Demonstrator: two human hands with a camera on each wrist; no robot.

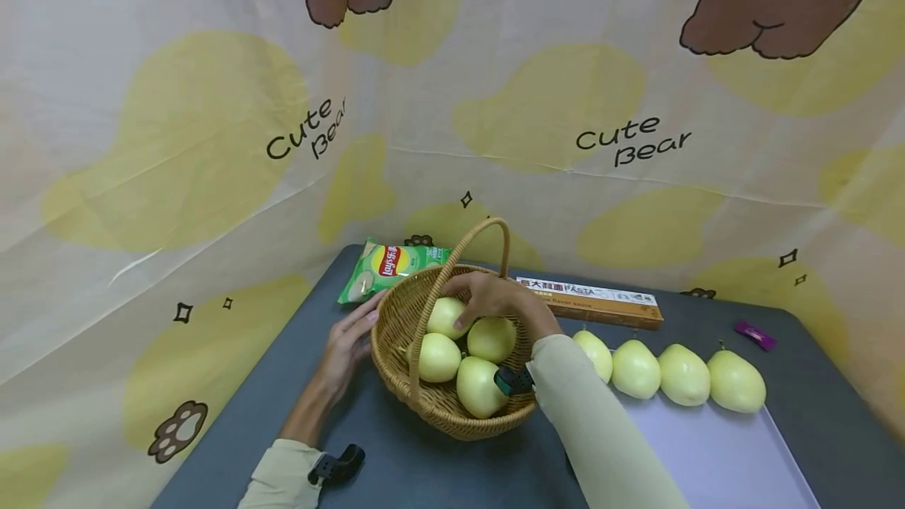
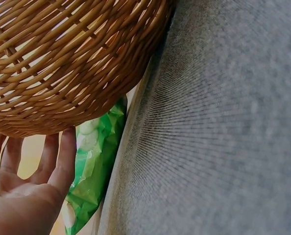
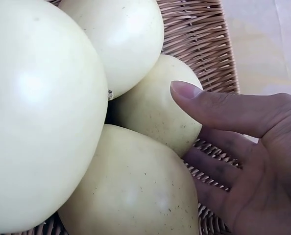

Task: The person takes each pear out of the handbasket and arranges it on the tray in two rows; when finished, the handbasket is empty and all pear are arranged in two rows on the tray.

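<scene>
One wicker basket (image 1: 463, 429) stands at the centre of the frame, handle upright, containing four pale green pears (image 1: 481, 387). One white tray (image 1: 714, 446), lower right of the frame, carries a row of four more pears (image 1: 684, 375) along its upper edge.

The right hand (image 1: 491, 297) reaches into the basket from the right; its fingers are narrowed about the basket's upper-left pear (image 3: 157, 105), thumb across it. The left hand (image 1: 349, 336) rests at the basket's left side, fingers extended and spaced, tips against the wicker.

Also on the desk (image 1: 424, 470): one green crisp packet (image 1: 389, 267) behind the basket, one pasta box (image 1: 594, 303) upper right of it, one purple packet (image 1: 755, 335) at far right.
</scene>
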